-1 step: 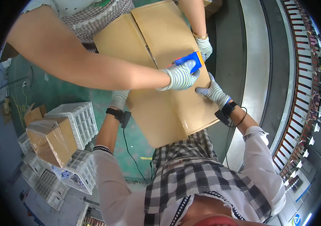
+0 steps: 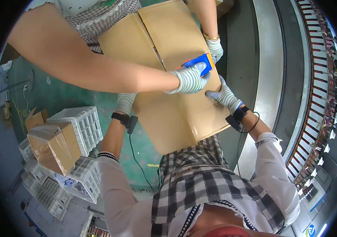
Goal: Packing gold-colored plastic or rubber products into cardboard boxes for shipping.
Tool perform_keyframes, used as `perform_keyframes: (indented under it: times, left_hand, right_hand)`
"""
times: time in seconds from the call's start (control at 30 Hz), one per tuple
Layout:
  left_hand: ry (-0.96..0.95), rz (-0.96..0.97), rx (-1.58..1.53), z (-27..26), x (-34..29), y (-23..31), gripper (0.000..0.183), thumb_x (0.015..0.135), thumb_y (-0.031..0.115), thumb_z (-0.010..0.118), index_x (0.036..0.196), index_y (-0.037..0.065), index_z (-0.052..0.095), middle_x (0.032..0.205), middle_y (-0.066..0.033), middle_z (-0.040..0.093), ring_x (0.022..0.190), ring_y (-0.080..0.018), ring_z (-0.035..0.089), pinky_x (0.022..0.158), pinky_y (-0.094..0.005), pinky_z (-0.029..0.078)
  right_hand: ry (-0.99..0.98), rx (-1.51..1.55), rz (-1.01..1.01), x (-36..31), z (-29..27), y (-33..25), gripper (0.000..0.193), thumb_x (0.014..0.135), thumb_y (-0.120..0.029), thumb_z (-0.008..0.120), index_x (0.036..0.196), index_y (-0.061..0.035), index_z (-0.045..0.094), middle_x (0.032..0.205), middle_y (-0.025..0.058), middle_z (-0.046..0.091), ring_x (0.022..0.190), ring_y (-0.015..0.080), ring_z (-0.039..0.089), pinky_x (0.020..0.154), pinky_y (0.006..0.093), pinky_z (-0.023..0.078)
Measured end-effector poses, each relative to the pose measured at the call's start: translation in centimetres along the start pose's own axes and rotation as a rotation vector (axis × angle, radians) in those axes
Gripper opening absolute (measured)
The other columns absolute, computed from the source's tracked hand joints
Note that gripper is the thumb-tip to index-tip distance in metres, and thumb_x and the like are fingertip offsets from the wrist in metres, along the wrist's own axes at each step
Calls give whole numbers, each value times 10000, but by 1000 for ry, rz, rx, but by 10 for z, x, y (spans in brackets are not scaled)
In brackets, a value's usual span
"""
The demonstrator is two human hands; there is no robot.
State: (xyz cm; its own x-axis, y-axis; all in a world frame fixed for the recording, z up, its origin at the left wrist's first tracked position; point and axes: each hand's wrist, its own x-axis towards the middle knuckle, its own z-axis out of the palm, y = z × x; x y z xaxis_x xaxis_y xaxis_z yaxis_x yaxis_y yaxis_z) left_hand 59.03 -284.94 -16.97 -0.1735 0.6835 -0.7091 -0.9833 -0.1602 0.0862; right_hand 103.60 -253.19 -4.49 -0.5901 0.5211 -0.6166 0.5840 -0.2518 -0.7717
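Note:
A large brown cardboard box point(image 2: 164, 118) lies in front of me, its top flaps meeting at a narrow gap. My right hand point(image 2: 225, 97), in a striped glove, grips the box's right edge, thumb on top and fingers along the side. At the left edge is my gloved left hand point(image 2: 126, 102); its fingers are hidden by the box and a co-worker's forearm. That co-worker's gloved hand point(image 2: 192, 79) holds a blue tape dispenser point(image 2: 198, 63) on the box top. The co-worker's other hand point(image 2: 215, 49) rests at the far right edge.
White plastic crates point(image 2: 77, 126) and a plastic-wrapped carton point(image 2: 53, 148) are stacked at the left on the green floor point(image 2: 109, 108). A long conveyor point(image 2: 269, 79) with metal edging runs along the right. Cables point(image 2: 138, 166) hang from my wrist straps.

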Motion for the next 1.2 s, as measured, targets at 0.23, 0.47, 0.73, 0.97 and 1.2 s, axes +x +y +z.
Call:
perform_keyframes:
  times: [0.23,0.47,0.73,0.97,1.2]
  left_hand:
    - [242,193,-112,128,-16,-78,615,1018,576,453,1448,142,525,1478,-79,546,1358,-337,495,1140,-610,371]
    - [-58,366,428,43,-12,-51,605,1088,518,309,1544,134,413,1615,-73,414,1475,-302,364,1231,-524,276]
    - [-133,512,556,75,-13,-86,688,1018,579,482,1510,103,411,1567,-121,421,1395,-359,426,1156,-565,381]
    - [427,355,-148,45,-108,-191,788,917,729,577,1421,136,454,1357,-168,495,1195,-443,517,964,-678,500]
    - [426,328,-52,38,-129,-203,724,974,623,554,1534,257,277,1460,-134,413,1306,-432,452,958,-661,520]
  right_hand:
    - [53,17,-20,-1,-18,27,1379,638,-280,999,1615,35,79,1478,172,518,1347,271,513,1136,380,436]
    - [12,-79,-54,8,-17,20,1324,627,-296,1003,1593,36,160,1452,166,545,1327,272,534,1130,388,445]
    - [5,9,-24,22,-23,26,1246,647,-259,996,1583,18,222,1405,156,587,1286,270,572,1105,386,473]
    - [-4,-52,-46,-10,-6,38,1152,674,-256,987,1544,17,284,1377,139,607,1245,260,601,1075,379,497]
    - [-21,8,-69,-4,4,28,1100,694,-265,979,1512,33,307,1351,161,613,1229,258,606,1059,384,507]
